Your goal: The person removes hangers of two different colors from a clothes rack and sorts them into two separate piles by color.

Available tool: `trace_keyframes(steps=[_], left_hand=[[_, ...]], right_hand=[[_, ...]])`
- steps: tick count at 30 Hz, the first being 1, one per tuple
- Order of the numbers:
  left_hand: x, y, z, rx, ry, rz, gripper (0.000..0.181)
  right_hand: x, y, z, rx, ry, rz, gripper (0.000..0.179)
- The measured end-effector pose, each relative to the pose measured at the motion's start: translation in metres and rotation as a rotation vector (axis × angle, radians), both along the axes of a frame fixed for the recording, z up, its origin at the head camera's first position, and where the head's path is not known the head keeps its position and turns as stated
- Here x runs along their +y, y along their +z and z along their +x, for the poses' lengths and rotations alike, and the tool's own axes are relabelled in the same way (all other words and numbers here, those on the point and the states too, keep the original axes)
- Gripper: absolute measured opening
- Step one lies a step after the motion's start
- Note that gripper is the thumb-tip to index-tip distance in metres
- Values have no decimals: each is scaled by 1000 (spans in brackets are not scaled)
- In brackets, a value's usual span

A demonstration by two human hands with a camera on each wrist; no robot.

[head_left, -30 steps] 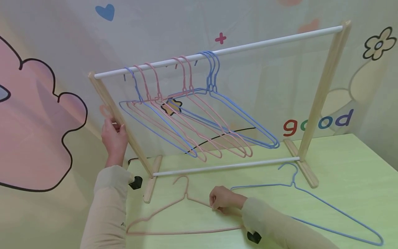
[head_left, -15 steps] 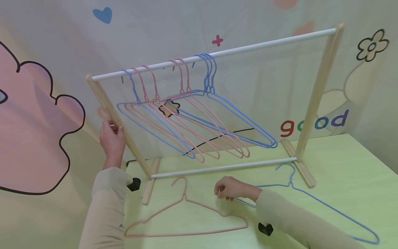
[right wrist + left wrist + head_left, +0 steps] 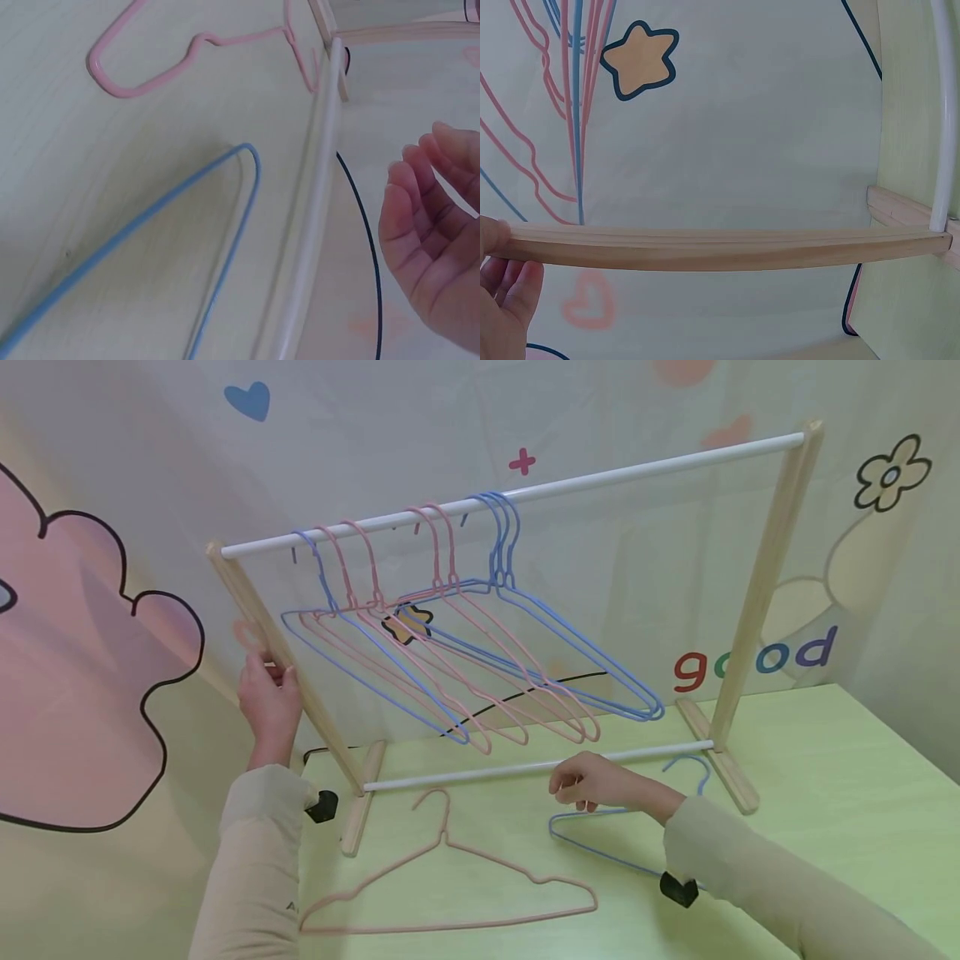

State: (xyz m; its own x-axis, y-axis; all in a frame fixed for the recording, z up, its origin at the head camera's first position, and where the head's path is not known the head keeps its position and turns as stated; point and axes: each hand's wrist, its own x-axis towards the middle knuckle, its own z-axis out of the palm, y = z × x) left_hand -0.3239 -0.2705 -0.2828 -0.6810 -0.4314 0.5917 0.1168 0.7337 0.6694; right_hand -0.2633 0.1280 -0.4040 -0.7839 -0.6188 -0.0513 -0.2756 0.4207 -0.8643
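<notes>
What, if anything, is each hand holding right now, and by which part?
The left hand grips the rack's left upright, roughly midway along its length. The right hand holds nothing.

Hangers, ten: on the upper rod [image 3: 660,467], one blue hanger [image 3: 324,582] at left, four pink hangers [image 3: 377,597] between, three blue hangers [image 3: 501,578] at right; on the table [image 3: 825,735], one pink hanger [image 3: 450,929] near left, one blue hanger [image 3: 112,244] near right. Clothes rack [image 3: 769,581], one: two white rods [image 3: 465,774], two wooden uprights [image 3: 319,722], two wooden feet [image 3: 738,781]. Hands, two: one left hand [image 3: 272,706], one right hand [image 3: 600,781]. Sleeves [image 3: 258,843], two.
</notes>
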Motion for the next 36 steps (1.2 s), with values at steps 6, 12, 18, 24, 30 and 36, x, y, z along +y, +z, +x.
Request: trace_keyframes(steps=[6,12,18,24,30,36], left_hand=[[0,0,0,-9,5,0,23],[-1,0,-1,3,4,0,23],[0,1,0,2,0,4,23],[-1,0,0,6,1,7,23],[0,0,0,21,-3,4,23],[-1,-1,-1,19,-2,-1,22]], right_hand=[[18,17,6,7,-3,18,10],[32,38,12,45,24,52,9],[43,56,17,84,42,87,9],[48,82,28,125,55,141,8],[50,115,36,173,-16,131,17],[48,144,34,231,-149,68,20]])
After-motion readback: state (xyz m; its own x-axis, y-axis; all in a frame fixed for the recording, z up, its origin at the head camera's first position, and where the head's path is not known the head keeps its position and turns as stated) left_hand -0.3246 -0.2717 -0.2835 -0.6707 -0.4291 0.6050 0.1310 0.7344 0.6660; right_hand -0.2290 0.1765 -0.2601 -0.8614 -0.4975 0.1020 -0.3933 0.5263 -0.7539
